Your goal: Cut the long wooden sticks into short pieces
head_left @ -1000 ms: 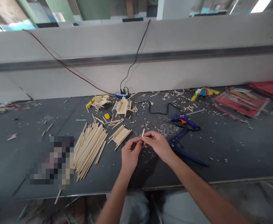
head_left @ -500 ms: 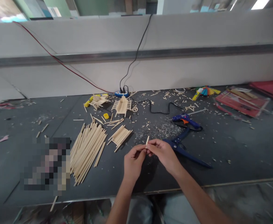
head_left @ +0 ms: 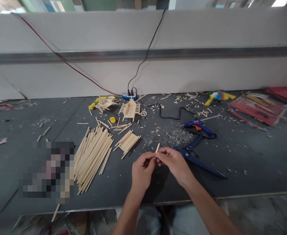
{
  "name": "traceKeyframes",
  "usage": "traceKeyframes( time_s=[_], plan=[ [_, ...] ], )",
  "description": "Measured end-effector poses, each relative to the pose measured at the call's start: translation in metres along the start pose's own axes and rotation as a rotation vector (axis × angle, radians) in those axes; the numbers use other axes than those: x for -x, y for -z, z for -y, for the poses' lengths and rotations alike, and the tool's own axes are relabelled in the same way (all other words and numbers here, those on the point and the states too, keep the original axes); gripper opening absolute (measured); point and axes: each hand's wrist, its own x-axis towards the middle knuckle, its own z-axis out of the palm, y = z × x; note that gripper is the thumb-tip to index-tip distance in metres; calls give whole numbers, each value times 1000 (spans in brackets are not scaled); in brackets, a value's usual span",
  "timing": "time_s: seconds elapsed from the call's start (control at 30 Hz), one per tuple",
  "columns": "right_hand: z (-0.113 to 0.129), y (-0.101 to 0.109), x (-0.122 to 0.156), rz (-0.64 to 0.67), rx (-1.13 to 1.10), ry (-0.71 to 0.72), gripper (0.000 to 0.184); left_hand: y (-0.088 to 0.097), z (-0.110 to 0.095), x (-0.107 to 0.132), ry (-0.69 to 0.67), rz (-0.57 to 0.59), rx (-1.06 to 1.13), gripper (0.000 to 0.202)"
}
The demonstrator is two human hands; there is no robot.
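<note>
A short wooden stick (head_left: 157,147) is pinched between the fingers of both hands, above the table near its front. My left hand (head_left: 143,168) is closed on its lower part, where the fingertips hide it. My right hand (head_left: 174,163) grips it from the other side, fingertips touching those of the left. Left of the hands lies a small frame of glued sticks (head_left: 128,143). A big pile of long wooden sticks (head_left: 94,158) spreads beyond it. To the right, a blue cutter tool (head_left: 197,160) is partly covered by my right hand.
A blue glue gun (head_left: 199,126) rests at right with its cord running back to a power strip (head_left: 129,96). Stick-built models (head_left: 130,109) stand at the back. Sawdust and scraps (head_left: 172,137) are scattered about. Red packets (head_left: 258,107) lie far right; a blurred-out object (head_left: 47,169) is at left.
The view has shifted slightly. Both hands still hold the short stick, which leans a little more to the right now. Nothing else has visibly moved.
</note>
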Motion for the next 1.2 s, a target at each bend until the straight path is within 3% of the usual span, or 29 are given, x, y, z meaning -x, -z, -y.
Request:
traceKeyframes(
  time_s=[0.3, 0.7, 0.93, 1.07, 1.2],
  plan=[
    [4, -1, -2, 44, 15, -25, 13, 0, -2, 0, 1, 26, 13, 11],
    [2, -2, -2, 84, 34, 19, 15, -1, -3, 0, 9, 17, 76, 9],
    [-8, -4, 2, 34, 3, 47, 20, -1, 9, 4, -191, -52, -268, 10],
    [-11, 0, 3, -9, -23, 26, 23, -3, 11, 7, -356, -10, -443, 14],
    [-5, 6, 3, 16, -7, 7, 20, -3, 7, 7, -352, 78, -424, 18]
  ],
)
